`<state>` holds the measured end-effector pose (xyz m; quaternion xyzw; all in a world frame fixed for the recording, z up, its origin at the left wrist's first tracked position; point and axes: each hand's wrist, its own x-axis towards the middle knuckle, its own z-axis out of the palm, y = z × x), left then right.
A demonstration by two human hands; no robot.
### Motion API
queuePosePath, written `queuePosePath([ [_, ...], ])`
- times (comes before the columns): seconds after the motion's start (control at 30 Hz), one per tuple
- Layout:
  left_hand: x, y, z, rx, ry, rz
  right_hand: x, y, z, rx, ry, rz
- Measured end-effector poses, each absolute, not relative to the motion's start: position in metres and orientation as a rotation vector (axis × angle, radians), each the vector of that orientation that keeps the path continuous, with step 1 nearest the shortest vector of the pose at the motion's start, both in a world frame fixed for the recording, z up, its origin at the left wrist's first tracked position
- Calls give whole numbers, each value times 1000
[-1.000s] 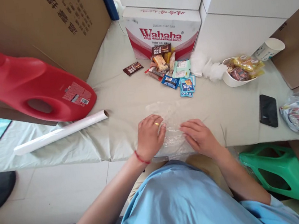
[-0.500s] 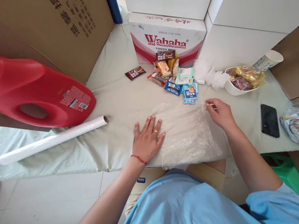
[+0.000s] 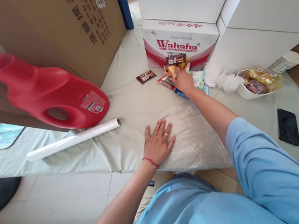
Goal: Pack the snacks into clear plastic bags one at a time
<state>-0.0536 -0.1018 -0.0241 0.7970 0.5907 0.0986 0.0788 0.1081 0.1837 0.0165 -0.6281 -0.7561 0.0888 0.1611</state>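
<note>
Clear plastic sheet [image 3: 193, 135]: flat on the cloth-covered counter [image 3: 126, 104], centre of frame, near edge hanging over.
Left hand [image 3: 159, 143]: fingers spread wide, palm pressing sheet's left edge; same spot as half a second ago.
Right hand [image 3: 182, 80]: has left the sheet's far corner, now reaching up-centre into snack packets [image 3: 173, 73] below the Wahaha box [image 3: 182, 44]; fingers curled on one packet, grip not sure.
Meaning: spreading looks finished, fetching a snack now, my guess.
Around: red jug [image 3: 52, 95] and film roll [image 3: 73, 139] left; bowl [image 3: 247, 91] and phone [image 3: 287, 127] right.
</note>
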Motion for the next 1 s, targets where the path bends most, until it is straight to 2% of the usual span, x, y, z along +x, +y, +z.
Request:
queuePosePath([
  [0.13, -54, -102, -23, 2374, 1760, 306, 139, 144, 13, -1517, -2185, 335],
  [0.33, -53, -102, -21, 2359, 1756, 310, 210, 20, 28, -1252, -2300, 927],
  [0.4, -52, -102, -20, 2355, 1761, 291, 226, -12, 28, -1140, -2401, 1026],
  [0.67, -51, -101, -25, 2405, 1791, 230, 241, -46, 18, -1104, -2501, 931],
  [0.87, -51, -102, -27, 2417, 1812, 234, 224, -53, 14, -1215, -2687, 728],
  [1.0, -51, -102, -26, 2409, 1813, 256, 228, -54, 14, -1300, -2554, 656],
])
